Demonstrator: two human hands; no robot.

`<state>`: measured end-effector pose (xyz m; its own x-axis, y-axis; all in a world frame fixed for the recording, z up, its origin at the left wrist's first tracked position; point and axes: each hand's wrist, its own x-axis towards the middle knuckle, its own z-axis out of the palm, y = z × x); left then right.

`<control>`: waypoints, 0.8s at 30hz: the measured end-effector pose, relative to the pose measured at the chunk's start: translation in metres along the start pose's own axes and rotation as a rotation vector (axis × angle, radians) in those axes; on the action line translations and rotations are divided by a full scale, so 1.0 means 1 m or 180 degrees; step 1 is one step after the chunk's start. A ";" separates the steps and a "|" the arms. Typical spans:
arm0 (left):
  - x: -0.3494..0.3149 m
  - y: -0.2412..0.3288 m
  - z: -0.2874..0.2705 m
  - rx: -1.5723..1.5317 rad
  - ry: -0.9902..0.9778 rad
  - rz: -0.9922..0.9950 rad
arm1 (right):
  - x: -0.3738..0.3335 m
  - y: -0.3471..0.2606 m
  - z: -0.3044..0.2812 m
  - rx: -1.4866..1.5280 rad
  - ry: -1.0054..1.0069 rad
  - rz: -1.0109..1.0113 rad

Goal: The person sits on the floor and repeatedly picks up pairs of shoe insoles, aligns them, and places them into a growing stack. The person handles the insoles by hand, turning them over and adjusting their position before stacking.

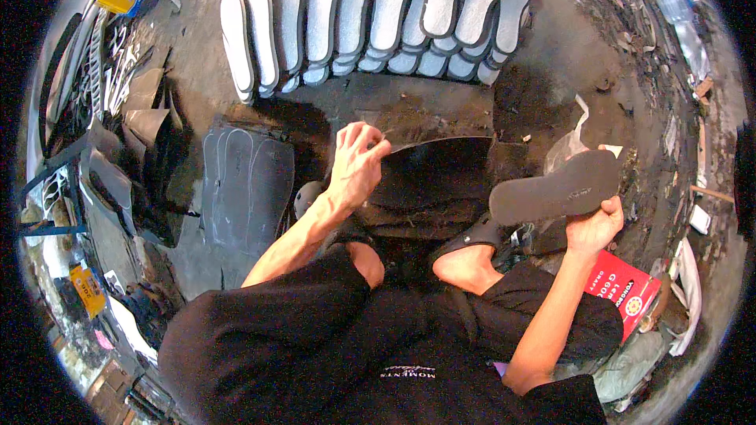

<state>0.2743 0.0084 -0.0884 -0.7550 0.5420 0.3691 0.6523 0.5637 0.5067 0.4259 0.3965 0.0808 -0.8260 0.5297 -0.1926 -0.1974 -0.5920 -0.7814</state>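
Observation:
My right hand (594, 228) grips a dark grey shoe sole (555, 189) by its near edge. The sole lies nearly level, with small faint marks on its wider right end. My left hand (358, 165) is closed, fingers curled and thumb pressed in, at the left end of a dark curved edge on a black sheet-like surface (433, 181). What its fingers pinch, if anything, is hidden. Left of that hand, a dark grey sheet (248, 185) with pale sole outlines lies on the floor.
Rows of stacked soles with pale tops (354, 12) stand at the far side. Bent dark scraps (150, 134) and pale offcuts pile up on the left. A red can (626, 295) sits by my right arm, and crumpled clear plastic (565, 148) lies behind the sole.

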 end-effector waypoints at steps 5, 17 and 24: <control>-0.036 0.008 -0.011 0.0199 -0.0421 0.0652 | 0.004 0.007 -0.014 -0.1114 0.0915 0.0038; -0.056 0.027 -0.023 0.0399 -0.0709 -0.0134 | 0.009 0.015 -0.046 -0.0862 0.0893 0.0370; -0.059 0.033 -0.021 0.0420 -0.0546 -0.0345 | 0.005 0.028 -0.022 -0.0866 0.0862 0.0726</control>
<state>0.3391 -0.0178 -0.0772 -0.8060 0.5655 0.1747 0.5797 0.6947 0.4258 0.4277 0.3957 0.0448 -0.6572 0.5655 -0.4983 0.1497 -0.5500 -0.8216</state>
